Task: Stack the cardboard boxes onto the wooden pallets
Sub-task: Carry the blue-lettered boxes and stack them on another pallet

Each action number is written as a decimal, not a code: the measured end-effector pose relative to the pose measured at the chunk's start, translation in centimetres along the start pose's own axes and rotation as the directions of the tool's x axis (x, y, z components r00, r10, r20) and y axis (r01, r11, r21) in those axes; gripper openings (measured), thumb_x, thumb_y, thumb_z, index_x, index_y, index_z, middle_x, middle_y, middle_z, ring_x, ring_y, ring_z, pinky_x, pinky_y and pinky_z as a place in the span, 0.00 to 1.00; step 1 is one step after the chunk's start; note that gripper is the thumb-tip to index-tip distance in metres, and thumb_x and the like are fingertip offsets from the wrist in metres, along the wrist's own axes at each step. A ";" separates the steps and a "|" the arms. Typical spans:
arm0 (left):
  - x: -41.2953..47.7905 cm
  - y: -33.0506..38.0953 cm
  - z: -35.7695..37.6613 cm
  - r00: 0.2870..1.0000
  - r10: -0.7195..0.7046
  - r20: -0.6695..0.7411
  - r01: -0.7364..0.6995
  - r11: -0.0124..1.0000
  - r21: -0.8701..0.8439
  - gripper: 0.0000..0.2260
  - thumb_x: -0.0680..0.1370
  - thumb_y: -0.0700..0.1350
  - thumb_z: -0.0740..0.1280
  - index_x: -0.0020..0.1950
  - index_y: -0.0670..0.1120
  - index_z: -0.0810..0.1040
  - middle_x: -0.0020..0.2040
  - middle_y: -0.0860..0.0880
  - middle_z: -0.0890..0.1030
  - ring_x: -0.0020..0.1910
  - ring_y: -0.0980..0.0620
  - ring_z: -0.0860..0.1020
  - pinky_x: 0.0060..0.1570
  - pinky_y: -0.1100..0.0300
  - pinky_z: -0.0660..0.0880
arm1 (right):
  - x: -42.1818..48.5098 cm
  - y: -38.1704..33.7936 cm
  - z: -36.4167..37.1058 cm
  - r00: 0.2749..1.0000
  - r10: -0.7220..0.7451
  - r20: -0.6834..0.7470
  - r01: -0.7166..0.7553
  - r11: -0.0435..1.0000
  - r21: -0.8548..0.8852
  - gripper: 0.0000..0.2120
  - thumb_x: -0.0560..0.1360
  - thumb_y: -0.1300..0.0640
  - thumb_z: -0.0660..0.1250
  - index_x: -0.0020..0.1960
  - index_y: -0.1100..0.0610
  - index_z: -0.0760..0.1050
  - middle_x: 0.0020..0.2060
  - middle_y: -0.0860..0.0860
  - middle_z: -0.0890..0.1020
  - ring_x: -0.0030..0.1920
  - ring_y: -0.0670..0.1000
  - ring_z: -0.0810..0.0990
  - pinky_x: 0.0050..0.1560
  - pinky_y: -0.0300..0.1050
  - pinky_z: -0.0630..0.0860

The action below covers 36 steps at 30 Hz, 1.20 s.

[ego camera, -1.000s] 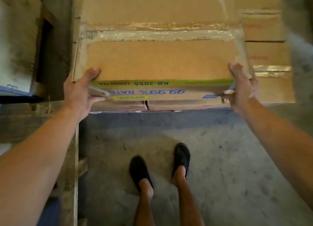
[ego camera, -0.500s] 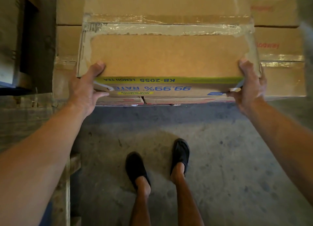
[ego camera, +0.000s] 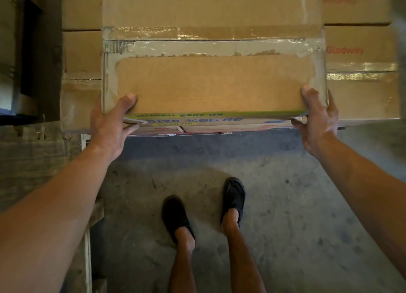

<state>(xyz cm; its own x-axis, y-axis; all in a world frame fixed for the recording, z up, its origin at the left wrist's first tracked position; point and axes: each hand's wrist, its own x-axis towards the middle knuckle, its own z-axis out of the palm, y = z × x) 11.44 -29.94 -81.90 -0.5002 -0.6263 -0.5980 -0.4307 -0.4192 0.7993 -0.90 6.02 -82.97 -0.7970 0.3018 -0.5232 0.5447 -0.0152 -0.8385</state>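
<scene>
Since one second earlier, the carried cardboard box (ego camera: 211, 84) has advanced slightly over the stack, and the dark frame at the left has shifted toward the edge of the view. The left hand (ego camera: 109, 127) grips the near left corner, thumb (ego camera: 125, 102) flat on the top face and fingers curled round the printed front face. The right hand (ego camera: 318, 121) grips the near right corner in the same manner. The box lies level over a lower layer of boxes (ego camera: 160, 130); contact with that layer cannot be confirmed. A box marked Glodway (ego camera: 360, 51) sits just beside it on the right. Black shoes (ego camera: 175, 215) stand on the concrete floor (ego camera: 285, 204).
</scene>
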 end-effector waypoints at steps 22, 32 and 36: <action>-12.1 10.0 2.6 0.821 0.561 0.106 -0.380 0.400 0.834 0.26 0.77 0.59 0.71 0.70 0.47 0.74 0.64 0.44 0.79 0.62 0.44 0.77 0.56 0.50 0.76 | -7.3 -11.9 -5.9 0.945 -0.281 0.168 0.319 0.682 -0.658 0.28 0.81 0.42 0.62 0.79 0.44 0.63 0.75 0.54 0.70 0.74 0.59 0.68 0.69 0.52 0.67; -31.6 24.7 4.9 0.575 0.649 0.499 -0.704 0.082 0.705 0.30 0.77 0.58 0.69 0.74 0.43 0.72 0.70 0.41 0.74 0.68 0.39 0.72 0.65 0.47 0.70 | -23.8 -26.0 -15.7 0.808 -0.589 0.002 0.450 0.615 -0.648 0.24 0.81 0.41 0.59 0.75 0.49 0.68 0.71 0.56 0.74 0.69 0.60 0.72 0.68 0.55 0.67; -39.2 28.0 7.9 0.428 0.667 0.610 -0.801 -0.032 0.597 0.32 0.77 0.58 0.69 0.76 0.42 0.69 0.72 0.42 0.73 0.70 0.40 0.71 0.67 0.50 0.69 | -29.5 -29.8 -21.5 0.732 -0.677 -0.072 0.491 0.597 -0.634 0.26 0.81 0.39 0.59 0.76 0.49 0.67 0.73 0.56 0.71 0.71 0.59 0.70 0.70 0.56 0.66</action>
<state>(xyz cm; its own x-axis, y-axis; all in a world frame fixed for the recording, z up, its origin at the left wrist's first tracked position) 13.08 -11.95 -36.53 -0.9594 -0.1468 0.2410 -0.0341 0.9080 0.4175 11.98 18.02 -39.28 -0.9337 0.2995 0.1960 0.0997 0.7435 -0.6612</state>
